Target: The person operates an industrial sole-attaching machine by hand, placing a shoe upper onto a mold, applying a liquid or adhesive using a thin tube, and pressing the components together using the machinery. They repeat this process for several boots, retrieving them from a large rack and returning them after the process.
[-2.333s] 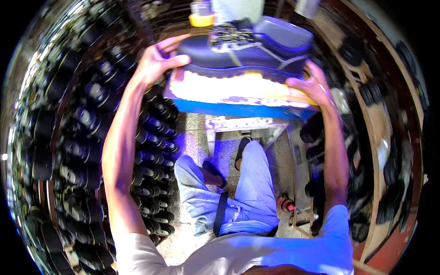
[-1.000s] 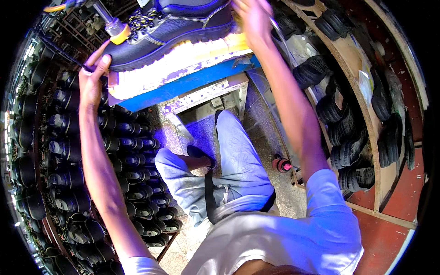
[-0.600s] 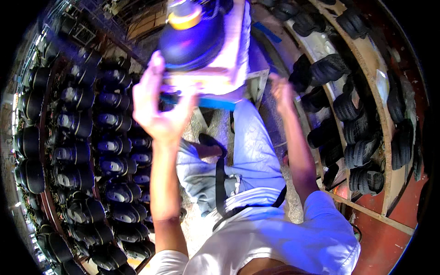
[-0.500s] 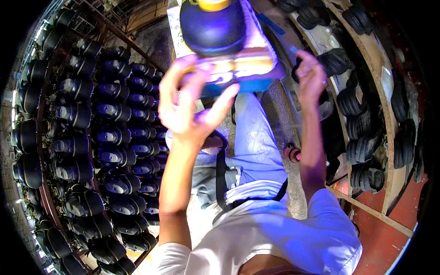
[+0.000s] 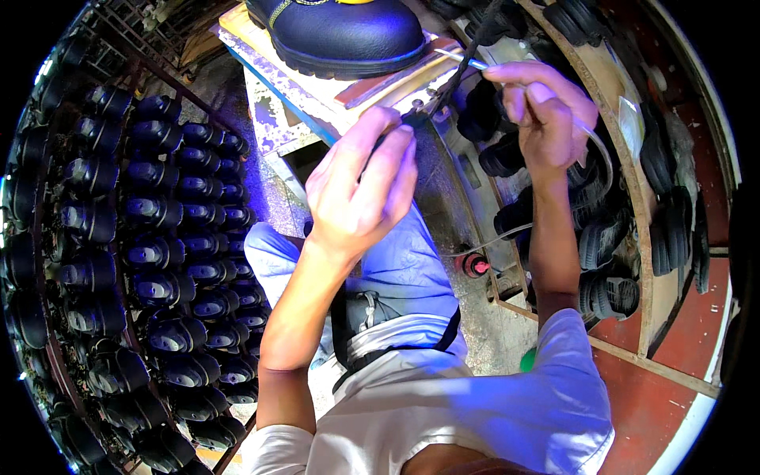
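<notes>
A black boot with yellow-green stitching and a yellow lining lies across a paint-worn bench, toe to the right. Its upper part runs out of the picture. My left hand is in front of the bench, its fingers curled around the lower end of a dark, ragged strip that rises past the toe. In a pinch, my right hand holds a thin pen-like tool with a blue shaft and pale tip. That tip points left, close to the boot's toe.
Racks of black shoe uppers fill the left side. Wooden shelves at right carry black soles. A clear hose curves behind my right hand. A red round object sits on the floor beside my leg.
The boot now lies side-on, where its toe faced me before. My left hand has dropped away from the bench edge and closed. My right hand has risen with the tool near the toe.
</notes>
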The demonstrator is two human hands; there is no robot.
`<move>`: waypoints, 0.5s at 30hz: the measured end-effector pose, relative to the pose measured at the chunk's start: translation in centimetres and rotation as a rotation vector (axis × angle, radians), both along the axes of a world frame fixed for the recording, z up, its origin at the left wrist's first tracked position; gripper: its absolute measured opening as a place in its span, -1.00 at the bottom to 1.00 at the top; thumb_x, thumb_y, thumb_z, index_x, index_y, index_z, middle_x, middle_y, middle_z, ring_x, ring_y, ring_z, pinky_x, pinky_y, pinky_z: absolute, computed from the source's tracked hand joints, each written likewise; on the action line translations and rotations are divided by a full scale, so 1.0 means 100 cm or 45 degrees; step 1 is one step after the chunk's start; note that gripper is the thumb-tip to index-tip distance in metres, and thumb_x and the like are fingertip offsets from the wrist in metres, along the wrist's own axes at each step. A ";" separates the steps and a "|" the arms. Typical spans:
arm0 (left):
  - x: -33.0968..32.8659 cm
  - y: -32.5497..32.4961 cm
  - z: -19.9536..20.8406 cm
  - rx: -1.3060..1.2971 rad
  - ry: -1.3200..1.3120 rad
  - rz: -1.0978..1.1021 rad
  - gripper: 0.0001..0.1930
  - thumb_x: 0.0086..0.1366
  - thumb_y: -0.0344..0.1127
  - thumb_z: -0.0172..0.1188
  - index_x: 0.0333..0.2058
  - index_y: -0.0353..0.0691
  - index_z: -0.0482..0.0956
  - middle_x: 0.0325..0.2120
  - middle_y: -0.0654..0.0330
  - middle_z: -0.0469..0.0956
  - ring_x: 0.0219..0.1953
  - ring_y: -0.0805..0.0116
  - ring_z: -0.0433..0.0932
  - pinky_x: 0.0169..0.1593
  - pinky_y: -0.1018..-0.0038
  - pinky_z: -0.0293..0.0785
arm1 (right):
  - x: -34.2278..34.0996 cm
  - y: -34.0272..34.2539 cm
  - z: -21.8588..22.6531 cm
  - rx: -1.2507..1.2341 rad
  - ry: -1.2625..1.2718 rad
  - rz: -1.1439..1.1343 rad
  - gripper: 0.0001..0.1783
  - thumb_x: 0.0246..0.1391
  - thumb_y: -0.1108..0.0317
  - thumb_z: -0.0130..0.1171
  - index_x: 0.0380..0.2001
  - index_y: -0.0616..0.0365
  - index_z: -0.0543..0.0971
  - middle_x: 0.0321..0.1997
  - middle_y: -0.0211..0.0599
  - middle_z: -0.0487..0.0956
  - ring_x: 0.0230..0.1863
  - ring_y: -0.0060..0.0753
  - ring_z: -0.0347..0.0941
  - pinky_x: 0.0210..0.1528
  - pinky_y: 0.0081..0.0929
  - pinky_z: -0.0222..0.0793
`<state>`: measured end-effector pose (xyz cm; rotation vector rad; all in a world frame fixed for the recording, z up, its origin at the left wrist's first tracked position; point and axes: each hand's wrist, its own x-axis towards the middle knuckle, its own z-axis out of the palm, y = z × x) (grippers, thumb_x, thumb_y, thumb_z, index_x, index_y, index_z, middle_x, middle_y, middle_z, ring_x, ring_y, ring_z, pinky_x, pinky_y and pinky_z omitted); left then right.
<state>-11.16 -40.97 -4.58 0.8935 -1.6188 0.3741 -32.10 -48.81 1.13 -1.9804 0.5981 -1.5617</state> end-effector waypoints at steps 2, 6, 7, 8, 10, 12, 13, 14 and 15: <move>0.008 0.004 0.002 -0.016 0.014 0.034 -0.75 0.03 -0.65 0.42 -0.26 -0.33 0.71 -0.24 0.03 0.68 -0.23 0.18 0.73 -0.16 0.38 0.68 | 0.012 0.002 0.004 -0.001 0.052 0.044 -0.59 0.20 0.32 -0.04 -0.27 0.36 0.75 -0.60 -0.36 0.54 -0.61 -0.68 0.33 -0.55 -0.64 0.13; 0.030 0.015 0.007 0.017 -0.018 0.104 -0.77 0.05 -0.64 0.41 -0.27 -0.34 0.71 -0.23 0.02 0.70 -0.22 0.17 0.72 -0.12 0.38 0.67 | 0.036 0.005 0.013 -0.154 0.118 0.170 -0.62 0.18 0.35 -0.04 -0.33 0.34 0.74 -0.59 -0.28 0.59 -0.59 -0.57 0.49 -0.51 -0.58 0.34; 0.034 0.018 0.007 0.027 -0.010 0.126 -0.77 0.05 -0.63 0.41 -0.27 -0.34 0.71 -0.23 0.03 0.70 -0.21 0.16 0.72 -0.09 0.36 0.66 | 0.042 0.005 0.012 -0.167 0.105 0.197 -0.63 0.18 0.35 -0.03 -0.35 0.33 0.73 -0.58 -0.27 0.60 -0.58 -0.55 0.51 -0.50 -0.57 0.37; 0.039 0.019 0.006 0.017 -0.004 0.140 -0.77 0.06 -0.63 0.40 -0.26 -0.34 0.71 -0.23 0.03 0.71 -0.20 0.15 0.72 -0.08 0.36 0.66 | 0.047 0.005 0.012 -0.211 0.117 0.210 -0.65 0.17 0.36 -0.02 -0.36 0.32 0.73 -0.57 -0.26 0.61 -0.58 -0.53 0.52 -0.50 -0.55 0.39; 0.050 0.017 0.007 -0.075 -0.023 0.176 -0.76 0.00 -0.61 0.44 -0.29 -0.31 0.72 -0.29 0.07 0.71 -0.28 0.20 0.74 -0.19 0.41 0.69 | 0.055 0.004 0.014 -0.301 0.144 0.233 -0.68 0.16 0.37 0.00 -0.37 0.31 0.72 -0.55 -0.24 0.63 -0.58 -0.49 0.54 -0.50 -0.52 0.43; 0.061 0.019 0.009 -0.067 -0.023 0.160 -0.77 0.01 -0.63 0.43 -0.30 -0.33 0.71 -0.30 0.06 0.71 -0.29 0.20 0.74 -0.18 0.41 0.69 | 0.065 0.005 0.015 -0.405 0.158 0.209 -0.72 0.12 0.39 0.04 -0.38 0.30 0.72 -0.54 -0.21 0.64 -0.59 -0.44 0.55 -0.49 -0.49 0.46; 0.065 0.020 0.009 -0.063 -0.018 0.155 -0.77 0.01 -0.64 0.42 -0.30 -0.34 0.71 -0.31 0.06 0.71 -0.29 0.19 0.74 -0.17 0.40 0.69 | 0.068 0.007 0.015 -0.457 0.168 0.199 -0.73 0.11 0.40 0.06 -0.39 0.30 0.72 -0.53 -0.20 0.64 -0.59 -0.42 0.56 -0.49 -0.47 0.47; 0.071 0.020 0.010 -0.074 -0.018 0.153 -0.78 0.02 -0.66 0.41 -0.30 -0.36 0.70 -0.32 0.06 0.71 -0.29 0.18 0.74 -0.15 0.39 0.69 | 0.068 0.009 0.017 -0.525 0.289 0.175 -0.79 0.02 0.44 0.13 -0.35 0.28 0.70 -0.49 -0.17 0.66 -0.56 -0.30 0.61 -0.46 -0.44 0.53; 0.078 0.019 0.007 -0.088 -0.016 0.169 -0.78 0.02 -0.65 0.41 -0.30 -0.36 0.71 -0.32 0.06 0.71 -0.28 0.19 0.74 -0.14 0.39 0.69 | 0.072 0.012 0.016 -0.624 0.310 0.128 -0.72 0.13 0.32 0.10 -0.33 0.29 0.71 -0.53 -0.21 0.62 -0.58 -0.35 0.57 -0.50 -0.45 0.49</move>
